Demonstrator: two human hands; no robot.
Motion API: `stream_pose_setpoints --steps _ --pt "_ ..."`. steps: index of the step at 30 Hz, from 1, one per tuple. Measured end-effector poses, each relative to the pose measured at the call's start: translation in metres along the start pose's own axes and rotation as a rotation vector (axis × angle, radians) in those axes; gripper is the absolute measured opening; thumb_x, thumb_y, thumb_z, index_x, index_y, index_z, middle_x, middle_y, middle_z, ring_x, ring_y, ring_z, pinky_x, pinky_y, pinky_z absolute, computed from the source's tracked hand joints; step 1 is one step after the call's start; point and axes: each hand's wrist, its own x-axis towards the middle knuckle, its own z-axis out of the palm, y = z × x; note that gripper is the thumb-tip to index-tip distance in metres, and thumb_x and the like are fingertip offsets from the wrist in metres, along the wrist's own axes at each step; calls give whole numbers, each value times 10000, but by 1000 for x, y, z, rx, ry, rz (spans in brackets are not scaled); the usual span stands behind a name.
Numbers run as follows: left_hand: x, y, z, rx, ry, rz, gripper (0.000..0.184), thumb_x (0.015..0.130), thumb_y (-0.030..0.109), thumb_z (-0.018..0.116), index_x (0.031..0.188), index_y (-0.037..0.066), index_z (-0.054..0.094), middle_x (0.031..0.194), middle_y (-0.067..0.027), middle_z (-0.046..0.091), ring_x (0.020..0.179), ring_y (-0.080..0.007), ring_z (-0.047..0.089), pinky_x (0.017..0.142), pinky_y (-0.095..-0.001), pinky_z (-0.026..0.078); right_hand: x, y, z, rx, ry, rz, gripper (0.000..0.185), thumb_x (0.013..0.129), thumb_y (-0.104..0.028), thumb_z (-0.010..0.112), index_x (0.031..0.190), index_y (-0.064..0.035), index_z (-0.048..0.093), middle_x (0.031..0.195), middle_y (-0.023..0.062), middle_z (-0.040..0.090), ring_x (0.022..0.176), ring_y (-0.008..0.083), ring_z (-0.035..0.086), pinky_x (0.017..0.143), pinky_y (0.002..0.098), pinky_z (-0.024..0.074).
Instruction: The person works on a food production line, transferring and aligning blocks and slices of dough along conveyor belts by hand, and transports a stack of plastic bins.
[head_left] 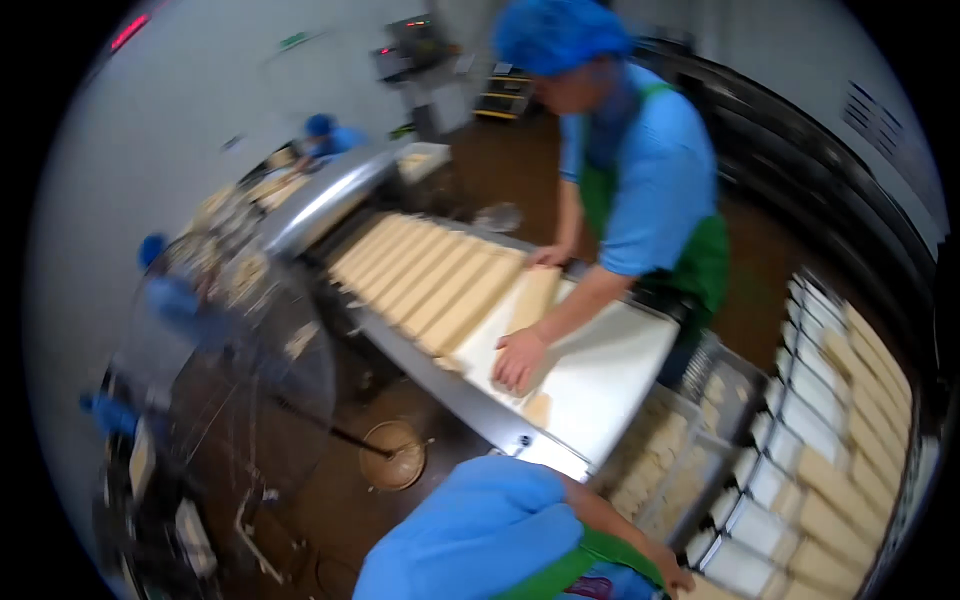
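Note:
My left arm, in a blue sleeve, reaches across the bottom of the view to the right. At its end my left hand is closed at the end of a pale dough strip, which the lower edge cuts off. Beside it lies a rack of white trays with several long dough strips laid on it. My right hand is out of view. Across the conveyor a co-worker in a blue cap and green apron has both hands on another dough strip.
A conveyor with a white belt carries several dough strips from under a metal hood. A bin of dough scraps stands between conveyor and rack. At the left are a round transparent guard and other workers.

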Motion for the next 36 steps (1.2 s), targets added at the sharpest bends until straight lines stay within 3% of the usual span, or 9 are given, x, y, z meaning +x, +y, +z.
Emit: stream_pose_setpoints --steps 6,7,9,10,11,12,14,26,36 --pt "38 11 17 57 -180 35 698 873 601 416 1406 154 354 1343 -140 473 992 -356 595 860 -397 473 20 97 54 -266 -148 -218 420 908 -244 434 1206 34 538 1222 275 523 1131 409 500 961 521 389" --pt "45 11 20 51 -184 23 677 881 589 418 1396 154 360 1305 -146 502 1008 -350 592 876 -389 466 22 101 77 -159 82 -62 491 914 -324 429 1258 21 490 1279 267 478 1166 434 453 963 555 358" --pt "62 8 28 15 -180 -43 634 895 564 422 1375 154 371 1230 -157 559 1040 -339 586 908 -371 453 10 66 17 -72 -83 36 562 908 -385 416 1315 2 431 1302 252 476 1206 426 438 993 565 319" --pt "69 12 29 -3 -182 -80 612 902 552 424 1365 154 377 1192 -163 587 1056 -333 583 924 -362 446 -7 45 -13 201 49 123 558 883 -379 438 1307 -16 451 1298 232 490 1212 402 446 997 567 315" --pt "68 27 22 58 -174 -64 501 938 490 402 1338 189 403 1272 -145 529 1020 -319 594 926 -356 443 -9 40 -25 215 22 134 556 857 -362 458 1300 -26 463 1297 216 500 1211 381 456 994 570 317" --pt "72 0 39 269 -143 152 360 941 341 447 1279 218 450 1359 -134 441 989 -307 606 867 -357 486 -2 53 -4 275 103 82 529 856 -363 455 1259 -22 493 1269 208 521 1209 364 459 1005 570 301" --pt "75 7 33 486 -59 356 382 822 92 535 1179 220 490 1374 -142 390 940 -303 627 706 -362 553 -11 44 -24 228 92 127 491 858 -361 453 1203 -19 522 1232 205 537 1193 351 465 998 558 292" --pt "88 13 31 508 -87 383 338 841 100 503 1165 182 454 1360 -150 366 922 -321 627 709 -390 548 -14 40 -32 236 286 128 505 870 -400 463 1260 -84 509 1153 183 534 1132 339 450 979 517 263" --pt "98 12 35 484 -83 377 316 839 93 490 1142 175 456 1362 -164 358 897 -323 636 680 -382 543 -8 19 -55 57 161 269 541 881 -458 471 1327 -151 474 1141 167 525 1105 326 468 968 513 264"
